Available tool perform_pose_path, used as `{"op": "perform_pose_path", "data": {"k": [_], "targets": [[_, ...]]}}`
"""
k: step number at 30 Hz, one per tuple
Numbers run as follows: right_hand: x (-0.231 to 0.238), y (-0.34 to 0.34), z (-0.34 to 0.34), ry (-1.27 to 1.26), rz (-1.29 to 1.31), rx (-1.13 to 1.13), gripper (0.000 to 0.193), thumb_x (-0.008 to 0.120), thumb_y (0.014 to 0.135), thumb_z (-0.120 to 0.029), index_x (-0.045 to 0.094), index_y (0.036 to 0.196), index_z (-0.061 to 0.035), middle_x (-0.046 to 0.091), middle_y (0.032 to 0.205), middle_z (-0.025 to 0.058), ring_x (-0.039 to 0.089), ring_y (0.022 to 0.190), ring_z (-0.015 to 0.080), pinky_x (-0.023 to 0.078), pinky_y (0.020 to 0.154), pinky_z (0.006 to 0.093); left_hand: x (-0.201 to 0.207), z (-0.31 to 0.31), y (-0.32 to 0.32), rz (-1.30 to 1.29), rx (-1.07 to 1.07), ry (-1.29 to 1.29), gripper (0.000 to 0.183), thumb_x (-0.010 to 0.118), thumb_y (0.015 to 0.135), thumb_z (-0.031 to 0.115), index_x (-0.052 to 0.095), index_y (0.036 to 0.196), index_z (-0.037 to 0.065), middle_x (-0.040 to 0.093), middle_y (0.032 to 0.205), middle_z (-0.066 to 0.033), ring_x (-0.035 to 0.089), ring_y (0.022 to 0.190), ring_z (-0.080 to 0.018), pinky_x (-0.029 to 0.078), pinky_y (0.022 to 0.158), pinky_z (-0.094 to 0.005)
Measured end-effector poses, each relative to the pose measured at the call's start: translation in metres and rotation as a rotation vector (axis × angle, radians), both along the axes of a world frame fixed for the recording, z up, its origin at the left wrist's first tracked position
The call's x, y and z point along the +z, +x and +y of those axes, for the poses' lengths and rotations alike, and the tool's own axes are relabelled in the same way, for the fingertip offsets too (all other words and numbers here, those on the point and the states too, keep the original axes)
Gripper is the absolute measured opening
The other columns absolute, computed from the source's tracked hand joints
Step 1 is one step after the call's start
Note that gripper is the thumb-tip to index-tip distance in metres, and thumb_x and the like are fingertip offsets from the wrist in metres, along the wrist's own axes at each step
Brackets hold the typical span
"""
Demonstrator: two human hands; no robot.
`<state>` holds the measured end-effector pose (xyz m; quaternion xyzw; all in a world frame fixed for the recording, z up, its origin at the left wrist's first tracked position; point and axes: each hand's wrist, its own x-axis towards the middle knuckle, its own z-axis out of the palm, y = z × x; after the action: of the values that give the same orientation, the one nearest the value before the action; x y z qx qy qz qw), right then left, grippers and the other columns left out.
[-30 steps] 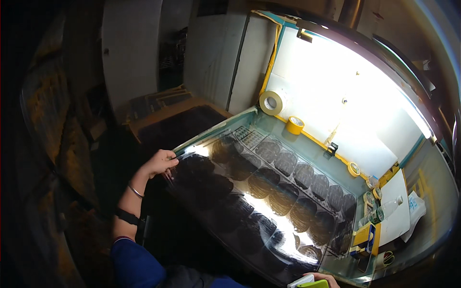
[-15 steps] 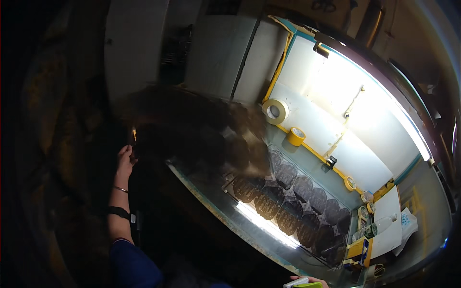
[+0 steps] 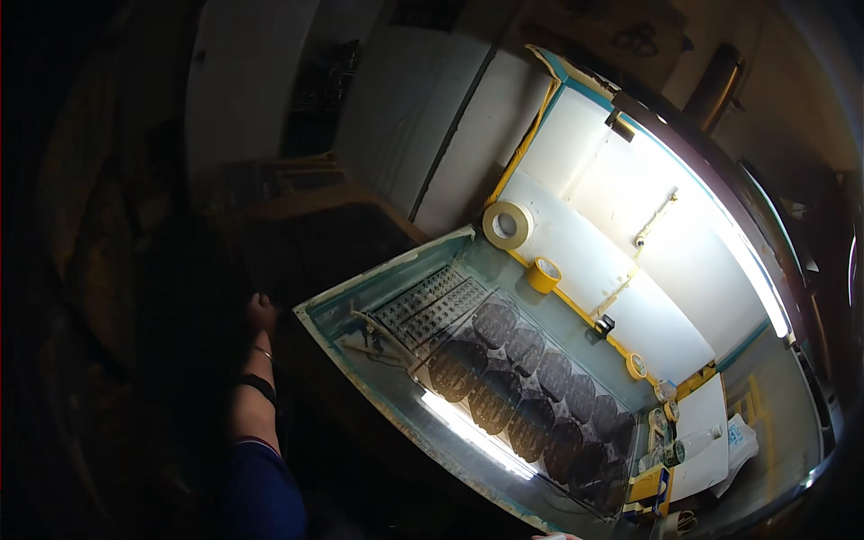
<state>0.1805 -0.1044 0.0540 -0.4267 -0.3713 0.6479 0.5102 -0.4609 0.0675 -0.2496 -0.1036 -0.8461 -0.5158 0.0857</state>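
My left hand (image 3: pixel 262 311) is raised in the dark just off the near left corner of a lit glass-topped table (image 3: pixel 396 412). Its fingers look closed; whatever they may hold is lost in shadow. A bracelet and a dark band circle that wrist and forearm. At the bottom edge of the picture only a sliver of my right hand (image 3: pixel 571 537) shows, beside something pale, its fingers cut off. On the glass lies a clear sheet printed with several dark round shapes (image 3: pixel 529 430). Left of it is a part with rows of small dark marks (image 3: pixel 434 304).
A wide cream tape roll (image 3: pixel 508 225) and a yellow tape roll (image 3: pixel 543 274) stand along the table's back ledge. Smaller rolls, a clear bottle (image 3: pixel 697 445) and a yellow-and-blue box (image 3: pixel 650 486) crowd the right end. A tube light (image 3: pixel 751 243) hangs overhead.
A large dark blurred shape over the table's left part is gone. An orange glint above my left hand has vanished, and that hand sits lower. My right hand, with a white-and-green thing, has mostly left view.
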Motion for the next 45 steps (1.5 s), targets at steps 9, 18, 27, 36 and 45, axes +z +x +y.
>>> {"op": "perform_pose_path", "data": {"k": [9, 18, 27, 36, 45], "targets": [[-0.006, 0.015, 0.014, 0.041, -0.015, -0.041, 0.063, 0.061, 0.075, -0.044, 0.043, 0.116, 0.0016, 0.056, 0.100, 0.0119, 0.056, 0.086, 0.0177, 0.048, 0.075, 0.0304, -0.033, -0.036, 0.003, 0.790, -0.353, -0.886, 0.032, 0.044, 0.085, 0.030, 0.057, 0.105, 0.008, 0.057, 0.106, -0.0160, 0.053, 0.098, -0.0360, 0.042, 0.086, -0.0407], [-0.118, 0.150, 0.076, 0.135, 0.433, -0.134, 0.060, 0.055, 0.080, -0.046, 0.040, 0.119, -0.0034, 0.055, 0.100, 0.0074, 0.055, 0.088, 0.0142, 0.047, 0.076, 0.0286, 0.205, 0.022, 0.107, 0.352, -0.718, 0.635, 0.020, 0.049, 0.089, 0.015, 0.057, 0.102, 0.002, 0.062, 0.098, -0.0069, 0.056, 0.092, -0.0127, 0.042, 0.081, -0.0248], [-0.100, 0.119, 0.054, 0.161, 0.205, -0.346, 0.054, 0.054, 0.078, -0.055, 0.048, 0.103, -0.0069, 0.049, 0.091, 0.0002, 0.051, 0.084, 0.0095, 0.044, 0.066, 0.0223, 0.274, 0.042, 0.476, 0.954, -2.161, -0.248, 0.053, 0.056, 0.084, 0.030, 0.039, 0.125, 0.002, 0.040, 0.128, -0.0202, 0.037, 0.120, -0.0330, 0.028, 0.101, -0.0411], [-0.146, 0.161, 0.092, 0.269, 0.882, 0.145, 0.070, 0.069, 0.066, -0.047, 0.046, 0.114, -0.0004, 0.056, 0.084, 0.0045, 0.056, 0.074, 0.0153, 0.051, 0.069, 0.0307, 0.223, 0.043, 0.568, 1.225, -2.279, -0.493, 0.082, 0.037, 0.082, 0.060, 0.015, 0.137, 0.004, 0.011, 0.142, -0.0218, 0.008, 0.133, -0.0321, 0.003, 0.107, -0.0473], [-0.115, 0.148, 0.095, 0.244, 1.186, -0.089, 0.076, 0.062, 0.072, -0.048, 0.034, 0.125, -0.0023, 0.055, 0.099, 0.0089, 0.058, 0.087, 0.0222, 0.050, 0.074, 0.0366, 0.243, -0.068, 0.455, 1.075, -2.066, -0.614, 0.071, 0.064, 0.071, 0.045, 0.039, 0.129, 0.012, 0.030, 0.136, -0.0172, 0.029, 0.126, -0.0316, 0.017, 0.103, -0.0498]]}}
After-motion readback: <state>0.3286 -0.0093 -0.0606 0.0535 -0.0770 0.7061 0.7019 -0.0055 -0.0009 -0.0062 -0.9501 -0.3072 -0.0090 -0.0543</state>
